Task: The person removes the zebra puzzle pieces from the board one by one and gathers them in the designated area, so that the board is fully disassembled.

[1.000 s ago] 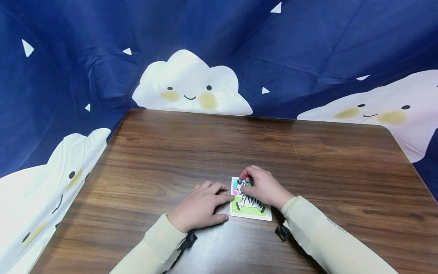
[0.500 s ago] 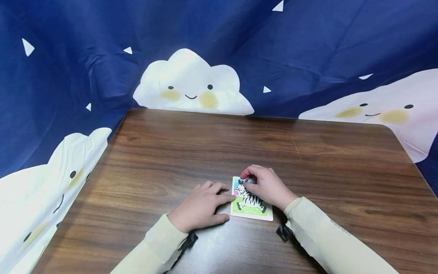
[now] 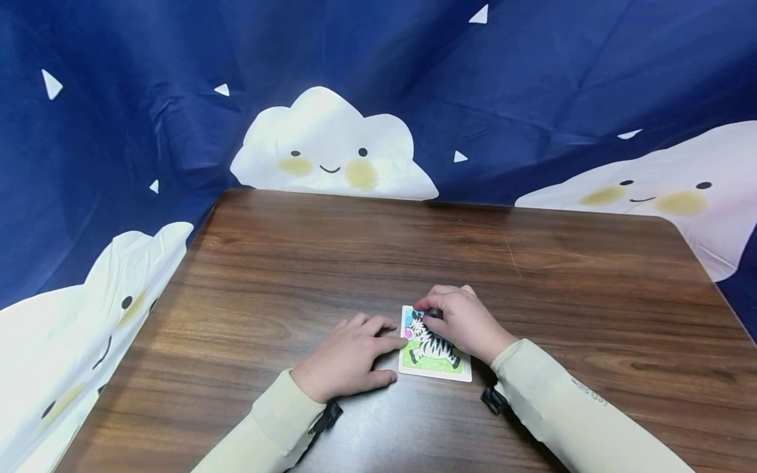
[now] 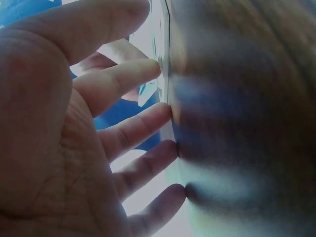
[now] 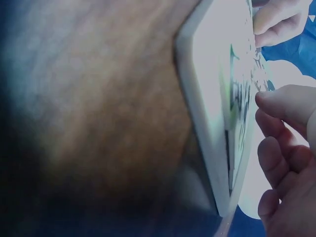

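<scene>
The zebra puzzle [image 3: 434,362] lies on the brown table [image 3: 355,263], low and just right of the frame's middle. The left hand [image 3: 347,360] spreads its fingers apart, one touching the puzzle's left side. The right hand [image 3: 466,323] pinches a tilted piece [image 5: 262,74].

Cream sleeves [image 3: 570,410], black wrist devices [image 3: 326,417]

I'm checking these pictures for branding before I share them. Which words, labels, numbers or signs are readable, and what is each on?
No text can be read with certainty.
Right sleeve: small dark lettering, too small and blurred to read.
Zebra puzzle board: no lettering visible, though the right hand covers part of it.
Blue backdrop: no lettering visible.
</scene>
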Demonstrator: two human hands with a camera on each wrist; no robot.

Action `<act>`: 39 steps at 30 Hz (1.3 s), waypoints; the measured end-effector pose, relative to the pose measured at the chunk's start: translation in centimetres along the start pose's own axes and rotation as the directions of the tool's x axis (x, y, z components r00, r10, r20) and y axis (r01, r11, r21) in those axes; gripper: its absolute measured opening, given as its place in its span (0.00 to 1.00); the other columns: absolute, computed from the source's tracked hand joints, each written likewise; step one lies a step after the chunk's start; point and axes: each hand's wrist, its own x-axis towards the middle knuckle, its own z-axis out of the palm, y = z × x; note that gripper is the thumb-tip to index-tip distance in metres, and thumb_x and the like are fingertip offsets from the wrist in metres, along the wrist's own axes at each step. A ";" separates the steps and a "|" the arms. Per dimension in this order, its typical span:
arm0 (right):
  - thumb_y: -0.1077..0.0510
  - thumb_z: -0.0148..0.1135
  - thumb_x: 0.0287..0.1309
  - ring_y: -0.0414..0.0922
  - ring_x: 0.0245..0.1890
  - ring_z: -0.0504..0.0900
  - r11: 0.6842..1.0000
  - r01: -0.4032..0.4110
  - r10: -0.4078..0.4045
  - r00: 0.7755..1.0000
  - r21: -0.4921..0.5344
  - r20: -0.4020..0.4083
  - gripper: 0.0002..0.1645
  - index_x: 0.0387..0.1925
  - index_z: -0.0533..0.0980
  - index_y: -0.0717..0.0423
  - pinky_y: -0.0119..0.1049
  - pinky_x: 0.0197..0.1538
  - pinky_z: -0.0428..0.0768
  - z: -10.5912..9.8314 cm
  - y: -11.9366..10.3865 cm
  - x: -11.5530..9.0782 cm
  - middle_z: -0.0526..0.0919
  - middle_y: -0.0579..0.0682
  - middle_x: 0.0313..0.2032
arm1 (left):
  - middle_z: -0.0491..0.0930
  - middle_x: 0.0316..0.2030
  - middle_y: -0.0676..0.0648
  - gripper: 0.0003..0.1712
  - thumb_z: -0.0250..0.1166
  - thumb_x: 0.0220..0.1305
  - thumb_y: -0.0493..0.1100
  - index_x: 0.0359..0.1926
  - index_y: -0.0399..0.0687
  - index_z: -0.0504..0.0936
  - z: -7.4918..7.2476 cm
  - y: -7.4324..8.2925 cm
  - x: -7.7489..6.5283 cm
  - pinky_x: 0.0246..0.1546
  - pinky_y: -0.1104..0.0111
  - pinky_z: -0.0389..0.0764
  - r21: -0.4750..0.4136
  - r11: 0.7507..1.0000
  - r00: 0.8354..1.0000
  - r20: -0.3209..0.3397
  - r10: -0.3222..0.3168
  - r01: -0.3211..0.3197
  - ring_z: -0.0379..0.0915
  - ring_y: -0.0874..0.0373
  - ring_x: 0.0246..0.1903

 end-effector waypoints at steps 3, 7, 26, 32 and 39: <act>0.61 0.69 0.59 0.39 0.41 0.82 1.000 -0.005 0.005 1.000 -0.007 0.011 0.09 0.42 0.87 0.50 0.43 0.47 0.66 0.0 0.0 0.0 0.85 0.38 0.37 | 0.71 0.66 0.50 0.30 0.67 0.61 0.60 0.64 0.63 0.79 0.0 0.0 0.0 0.53 0.52 0.72 -0.001 1.000 1.000 0.002 0.002 -0.002 0.68 0.52 0.59; 0.60 0.70 0.58 0.38 0.40 0.82 1.000 -0.009 0.009 1.000 0.015 0.002 0.09 0.41 0.87 0.50 0.42 0.46 0.65 -0.1 0.1 -0.1 0.85 0.38 0.37 | 0.67 0.71 0.54 0.31 0.67 0.61 0.59 0.65 0.62 0.79 -0.1 0.1 -0.1 0.53 0.53 0.72 0.002 1.000 1.000 0.015 0.008 -0.008 0.68 0.54 0.57; 0.60 0.72 0.57 0.37 0.33 0.78 0.992 -0.082 0.089 0.994 0.099 -0.068 0.09 0.41 0.87 0.52 0.36 0.39 0.76 -2.2 2.5 -1.9 0.83 0.38 0.34 | 0.70 0.68 0.58 0.30 0.66 0.62 0.59 0.65 0.63 0.79 0.2 0.1 0.3 0.50 0.57 0.72 0.012 1.000 1.000 0.024 0.013 -0.013 0.68 0.56 0.55; 0.61 0.73 0.55 0.38 0.30 0.76 0.984 -0.124 0.138 0.984 0.128 -0.111 0.07 0.38 0.87 0.51 0.32 0.35 0.75 -3.2 3.7 -2.6 0.82 0.39 0.33 | 0.74 0.64 0.57 0.23 0.67 0.63 0.58 0.59 0.63 0.83 0.3 0.0 1.3 0.48 0.59 0.71 -0.050 0.999 1.000 0.008 -0.006 0.007 0.69 0.57 0.51; 0.61 0.73 0.55 0.38 0.31 0.76 0.981 -0.139 0.160 0.975 0.133 -0.157 0.07 0.37 0.87 0.50 0.32 0.36 0.74 -3.7 5.1 -2.8 0.83 0.40 0.34 | 0.76 0.56 0.54 0.17 0.69 0.61 0.58 0.50 0.63 0.86 0.5 0.0 2.0 0.50 0.57 0.73 -0.071 0.997 0.998 -0.049 -0.046 0.042 0.71 0.56 0.50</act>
